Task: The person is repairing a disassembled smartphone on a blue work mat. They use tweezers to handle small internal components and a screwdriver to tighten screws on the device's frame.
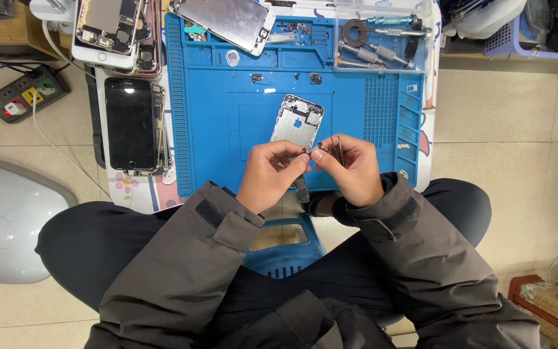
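Centre frame: our left hand (271, 173) pinches the lower edge of a silver phone housing (297, 120), tilted above the blue work mat (227, 129). Our right hand (351, 169) has fingers closed on tweezers (340, 150), tips beside a small part (320, 146). Black-screened phone (130, 123) lies left of the mat on the desk (429, 103).

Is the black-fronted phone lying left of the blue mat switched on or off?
Off, as far as shows: the phone has a uniformly black screen with no glow or picture. It lies flat, face up, beside the blue mat.
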